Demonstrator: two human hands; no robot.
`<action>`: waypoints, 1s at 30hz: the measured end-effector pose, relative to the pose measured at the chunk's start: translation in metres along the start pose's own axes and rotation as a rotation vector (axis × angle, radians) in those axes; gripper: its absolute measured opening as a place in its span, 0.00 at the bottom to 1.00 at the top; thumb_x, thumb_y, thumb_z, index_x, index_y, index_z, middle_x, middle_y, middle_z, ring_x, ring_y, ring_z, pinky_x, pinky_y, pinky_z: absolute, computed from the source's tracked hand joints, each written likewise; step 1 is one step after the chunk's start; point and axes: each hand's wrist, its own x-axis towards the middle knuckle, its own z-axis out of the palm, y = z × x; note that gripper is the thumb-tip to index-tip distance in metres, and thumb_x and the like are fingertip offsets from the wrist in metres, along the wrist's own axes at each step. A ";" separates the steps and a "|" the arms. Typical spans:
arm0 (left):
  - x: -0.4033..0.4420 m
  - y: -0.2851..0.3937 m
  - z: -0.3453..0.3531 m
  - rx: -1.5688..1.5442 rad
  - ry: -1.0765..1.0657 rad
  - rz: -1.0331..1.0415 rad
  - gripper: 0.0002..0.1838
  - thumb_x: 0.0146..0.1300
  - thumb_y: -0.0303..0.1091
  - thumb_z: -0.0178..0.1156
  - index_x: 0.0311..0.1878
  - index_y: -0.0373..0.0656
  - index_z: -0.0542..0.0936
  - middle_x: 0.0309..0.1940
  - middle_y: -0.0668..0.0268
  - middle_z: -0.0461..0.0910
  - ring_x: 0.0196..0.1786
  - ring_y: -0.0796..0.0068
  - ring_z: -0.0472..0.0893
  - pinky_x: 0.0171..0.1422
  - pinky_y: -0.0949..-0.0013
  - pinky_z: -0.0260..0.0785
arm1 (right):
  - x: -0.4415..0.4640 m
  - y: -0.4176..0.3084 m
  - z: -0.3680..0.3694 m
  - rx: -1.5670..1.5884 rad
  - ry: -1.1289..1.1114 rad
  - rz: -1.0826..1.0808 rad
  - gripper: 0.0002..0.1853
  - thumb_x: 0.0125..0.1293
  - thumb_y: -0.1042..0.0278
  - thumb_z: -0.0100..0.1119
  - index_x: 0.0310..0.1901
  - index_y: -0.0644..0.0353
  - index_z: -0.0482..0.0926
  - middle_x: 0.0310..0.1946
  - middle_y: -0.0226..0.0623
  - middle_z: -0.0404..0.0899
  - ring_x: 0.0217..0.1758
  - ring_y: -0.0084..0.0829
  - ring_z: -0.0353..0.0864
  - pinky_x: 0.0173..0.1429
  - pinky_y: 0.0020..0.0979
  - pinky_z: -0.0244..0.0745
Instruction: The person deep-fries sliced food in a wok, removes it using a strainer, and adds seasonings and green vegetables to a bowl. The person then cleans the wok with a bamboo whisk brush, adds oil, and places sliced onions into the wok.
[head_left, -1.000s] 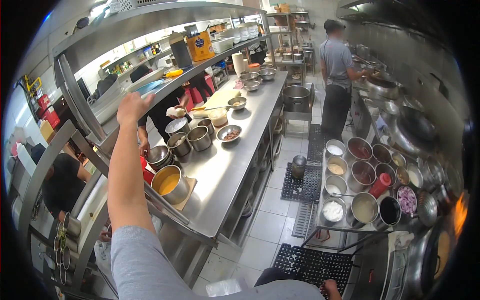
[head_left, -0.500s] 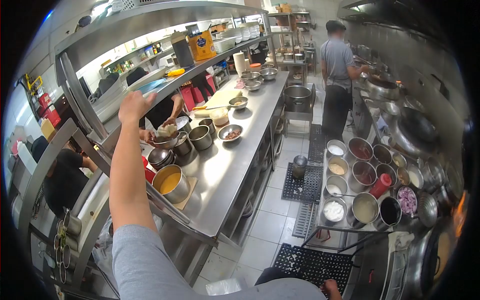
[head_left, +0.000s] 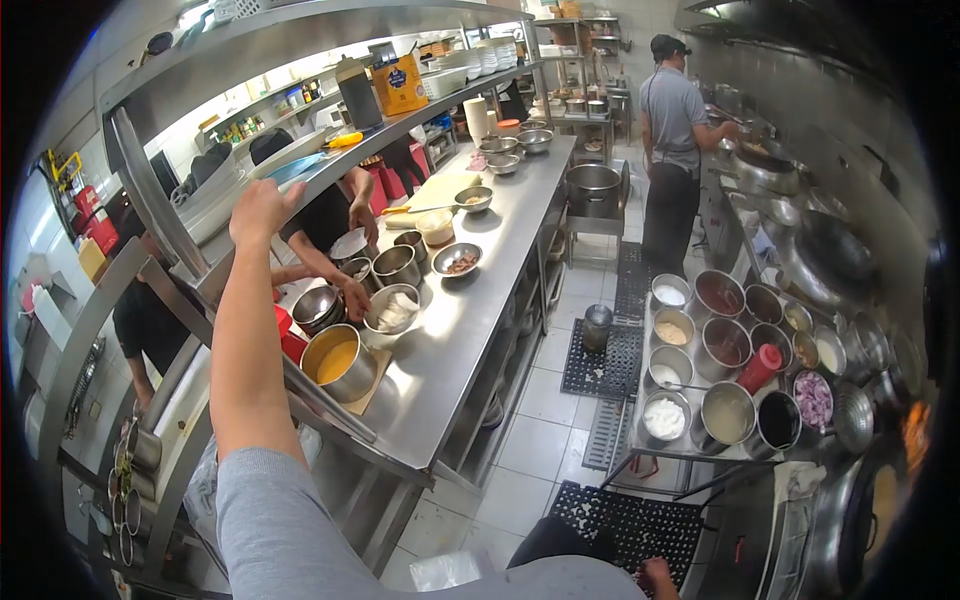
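While the steel counter [head_left: 425, 390] occupies the centre of the view, the raised shelf [head_left: 420, 115] runs above its left side; a pot [head_left: 352, 378] of orange liquid stands on the counter's near end. The person's left hand [head_left: 264, 210], arm extended, grasps the shelf edge just beside a blue item [head_left: 297, 167]. The right hand [head_left: 657, 576] sits at the bottom border, partly cut off; its grip cannot be determined
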 end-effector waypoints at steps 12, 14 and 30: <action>-0.019 0.005 0.018 -0.215 0.594 0.396 0.19 0.65 0.48 0.61 0.42 0.38 0.82 0.40 0.53 0.81 0.46 0.50 0.80 0.55 0.55 0.71 | -0.017 0.002 -0.007 0.153 -0.058 -0.042 0.07 0.68 0.67 0.52 0.41 0.60 0.75 0.27 0.37 0.76 0.24 0.35 0.79 0.25 0.41 0.75; -0.066 0.033 0.027 -0.510 0.506 0.430 0.12 0.65 0.39 0.61 0.43 0.39 0.80 0.40 0.55 0.80 0.42 0.55 0.79 0.52 0.59 0.71 | 0.039 0.055 -0.023 0.188 -0.129 0.018 0.07 0.68 0.67 0.52 0.43 0.59 0.75 0.29 0.38 0.76 0.25 0.37 0.79 0.26 0.42 0.75; -0.230 0.104 0.451 -1.638 -0.287 -1.559 0.30 0.67 0.42 0.59 0.65 0.32 0.66 0.61 0.54 0.70 0.45 0.60 0.82 0.43 0.64 0.78 | -0.065 -0.125 -0.051 -0.157 0.147 -0.193 0.09 0.69 0.66 0.51 0.46 0.60 0.76 0.30 0.38 0.80 0.28 0.33 0.83 0.28 0.37 0.80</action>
